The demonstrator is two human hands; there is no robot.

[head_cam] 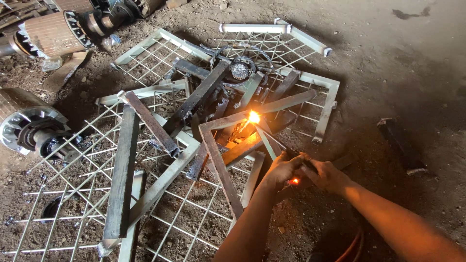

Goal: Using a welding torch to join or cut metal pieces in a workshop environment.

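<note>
We see our left hand and right hand together at five o'clock, on a torch. The flame lies at centre, on the angle bars. The mesh frames lie under them. The motor rotors rest at ten o'clock.

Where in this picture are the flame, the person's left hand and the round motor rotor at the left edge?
flame (253, 117): head view, its bright core.
left hand (283, 170): head view, back of the hand.
motor rotor (26, 127): head view, its round end face.
</note>
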